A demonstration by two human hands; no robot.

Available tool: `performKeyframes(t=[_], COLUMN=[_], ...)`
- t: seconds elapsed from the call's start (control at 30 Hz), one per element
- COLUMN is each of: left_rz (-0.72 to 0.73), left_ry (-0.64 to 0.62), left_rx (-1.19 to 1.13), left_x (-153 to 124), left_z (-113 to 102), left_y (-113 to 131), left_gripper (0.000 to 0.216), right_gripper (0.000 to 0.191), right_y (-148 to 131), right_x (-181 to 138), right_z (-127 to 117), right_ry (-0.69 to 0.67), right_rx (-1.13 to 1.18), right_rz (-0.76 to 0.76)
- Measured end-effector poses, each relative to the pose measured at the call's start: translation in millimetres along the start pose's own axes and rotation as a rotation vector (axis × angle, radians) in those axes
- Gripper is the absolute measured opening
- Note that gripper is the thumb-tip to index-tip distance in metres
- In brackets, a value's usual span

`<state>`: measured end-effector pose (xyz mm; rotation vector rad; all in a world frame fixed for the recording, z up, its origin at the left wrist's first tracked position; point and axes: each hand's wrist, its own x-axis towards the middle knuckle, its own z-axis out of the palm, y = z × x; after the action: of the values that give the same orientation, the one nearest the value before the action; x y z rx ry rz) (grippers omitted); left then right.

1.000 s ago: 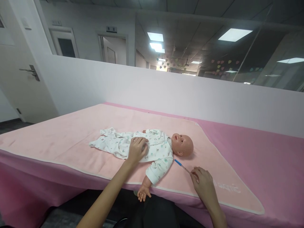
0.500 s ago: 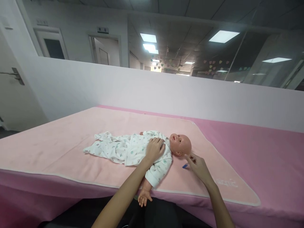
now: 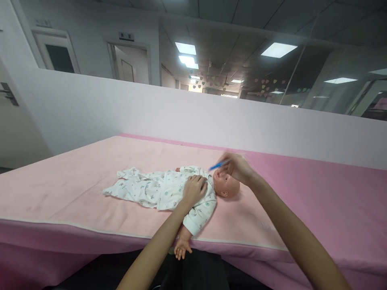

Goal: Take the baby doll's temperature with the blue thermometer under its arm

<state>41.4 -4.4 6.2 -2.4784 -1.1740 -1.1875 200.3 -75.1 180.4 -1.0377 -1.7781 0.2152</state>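
A baby doll [image 3: 228, 186] lies on its back in a white patterned outfit [image 3: 166, 193], its head to the right and one arm hanging over the front edge. My left hand [image 3: 195, 190] rests on the doll's chest, fingers laid over the cloth. Above the doll's face, my right hand [image 3: 237, 167] is closed round a slim stick with a blue end [image 3: 218, 165]. The blue end points left, past the doll's mouth, apart from it as far as I can tell. Motion blurs the fingers and the stick, so its exact kind does not show.
A pale pink mat [image 3: 75, 177] with a light border covers the darker pink table cover [image 3: 317, 193]. Behind the table stands a low white wall [image 3: 181, 117] with glass above it. At the far left is a door with a handle [image 3: 10, 94].
My right hand has lifted from beside the back of the doll's head to above its face, carrying the blue-ended stick. My left hand stays on the chest. The view has shifted slightly.
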Motion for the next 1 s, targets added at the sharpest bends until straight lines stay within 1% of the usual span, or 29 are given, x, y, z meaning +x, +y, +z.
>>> performKeyframes(t=[0.07,0.1,0.23,0.3,0.33,0.43,0.5,0.63,0.7,0.77,0.87,0.93,1.0], left_rz=[-0.003,-0.005,-0.013,-0.012,-0.011,-0.013,-0.016,-0.017,-0.012,-0.009,-0.010,-0.012,-0.021], left_ry=[-0.008,-0.009,-0.003,-0.003,-0.004,-0.010,-0.010,-0.004,-0.004,-0.003,0.002,-0.002,-0.003], left_rx=[-0.006,-0.009,-0.005,-0.005,-0.005,-0.007,-0.008,-0.006,-0.007,-0.007,-0.008,-0.012,-0.013], left_x=[0,0,0,0,0,1,0,0,0,1,1,1,1], left_z=[0,0,1,1,1,0,0,0,0,0,0,0,0], left_y=[0,0,0,1,1,1,1,1,1,1,1,1,1], left_gripper=[0.017,0.017,0.016,0.016,0.016,0.016,0.016,0.017,0.017,0.017,0.017,0.017,0.017], right_gripper=[0.051,0.050,0.052,0.054,0.049,0.033,0.031,0.032,0.034,0.031,0.030,0.033,0.045], right_y=[-6,-9,-17,-16,-14,-5,0,8,11,12,13,14,14], right_x=[8,11,24,26,25,14,0,-28,-37,-41,-42,-42,-42], right_z=[8,7,-12,-15,-13,-7,-3,1,-3,-12,-20,-14,-6], right_ry=[-0.035,-0.039,0.044,0.066,0.055,-0.001,-0.020,-0.016,-0.041,-0.052,0.027,0.070,0.056], right_rx=[0.007,0.016,0.082,0.075,0.061,0.031,0.014,-0.024,-0.046,-0.064,-0.151,-0.212,-0.220], right_rz=[-0.013,-0.020,-0.024,-0.001,0.010,0.033,0.039,0.037,0.037,0.039,0.005,-0.031,-0.054])
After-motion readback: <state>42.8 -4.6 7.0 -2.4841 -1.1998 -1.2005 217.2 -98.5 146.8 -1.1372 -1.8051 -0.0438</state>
